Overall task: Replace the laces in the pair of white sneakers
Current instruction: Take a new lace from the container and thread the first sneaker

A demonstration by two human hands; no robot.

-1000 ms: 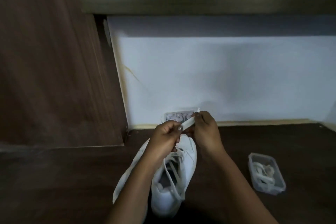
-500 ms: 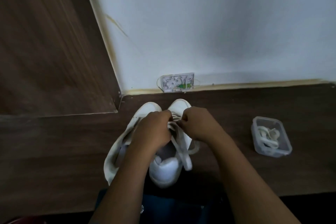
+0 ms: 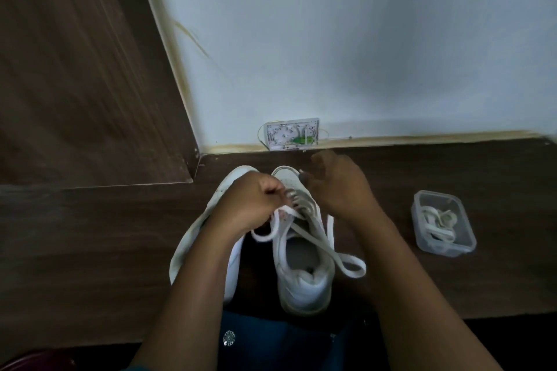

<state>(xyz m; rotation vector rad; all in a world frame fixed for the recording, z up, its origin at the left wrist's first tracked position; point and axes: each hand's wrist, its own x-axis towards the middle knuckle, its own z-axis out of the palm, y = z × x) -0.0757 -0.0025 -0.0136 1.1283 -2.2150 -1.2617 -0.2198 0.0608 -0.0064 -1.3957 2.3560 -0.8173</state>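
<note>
The lace (image 3: pixel 313 240) lay slack across the sneaker (image 3: pixel 304 289) on the surface (image 3: pixel 90 235), pinched mid-length by the curled left hand (image 3: pixel 253 205); the right hand (image 3: pixel 337 187) hung half-curled, its hold unclear. Limp and light, probably best gripped near its tip

Left hand (image 3: pixel 251 205) fingers curled on lace (image 3: pixel 316 245), right hand (image 3: pixel 339 188) loosely curved

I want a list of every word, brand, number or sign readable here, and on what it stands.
None can be read.
Small white plastic box on the wall: blurred marks, no legible letters.
Round silver emblem on the blue garment: too small to read.
White sneakers: no brand or label shows.
</note>
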